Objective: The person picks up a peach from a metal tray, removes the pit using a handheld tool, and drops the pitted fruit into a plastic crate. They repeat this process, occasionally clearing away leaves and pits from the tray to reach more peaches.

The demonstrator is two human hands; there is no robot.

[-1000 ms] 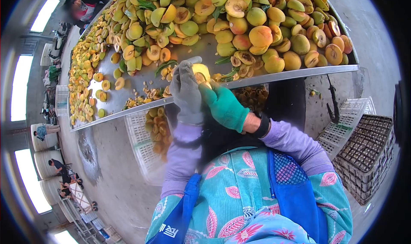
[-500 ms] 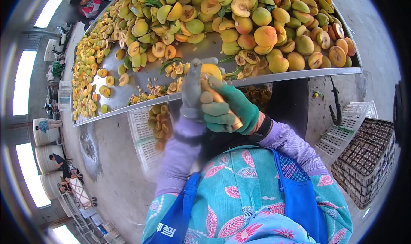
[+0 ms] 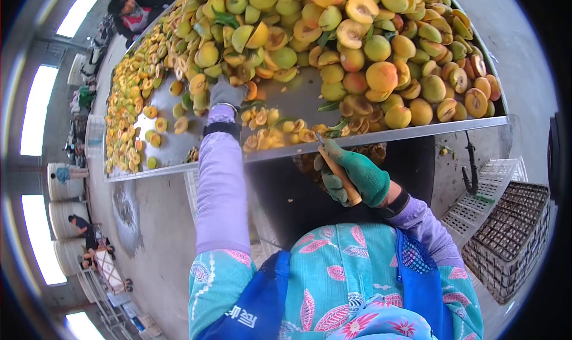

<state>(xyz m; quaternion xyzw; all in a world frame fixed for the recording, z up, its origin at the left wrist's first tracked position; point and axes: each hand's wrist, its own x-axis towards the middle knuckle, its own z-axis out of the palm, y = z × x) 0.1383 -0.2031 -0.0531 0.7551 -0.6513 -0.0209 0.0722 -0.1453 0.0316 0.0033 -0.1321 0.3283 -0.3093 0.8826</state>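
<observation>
My left hand (image 3: 227, 94), in a grey glove, reaches out to the near edge of the peach pile (image 3: 286, 57). Its fingers are turned away and partly hidden, and an orange-yellow peach (image 3: 251, 91) sits right beside them. My right hand (image 3: 360, 172), in a green glove, is wrapped round the wooden handle of a small pitting knife (image 3: 341, 176). Its short metal tip points up and away from me, near the table's front rim. Many peaches are cut in halves, some with brown stones showing. Small yellow pieces (image 3: 262, 118) lie between my hands.
The metal table (image 3: 417, 130) has a raised front rim. White crates (image 3: 485, 188) and a dark crate (image 3: 506, 227) stand on the floor at right. Another person (image 3: 134, 15) is at the table's far left. More people and large white tubs (image 3: 64, 218) are farther left.
My left hand has left my right hand and moved forward to the pile; the peach that was between them is out of sight. My right hand, still gripping the knife, has shifted right and down.
</observation>
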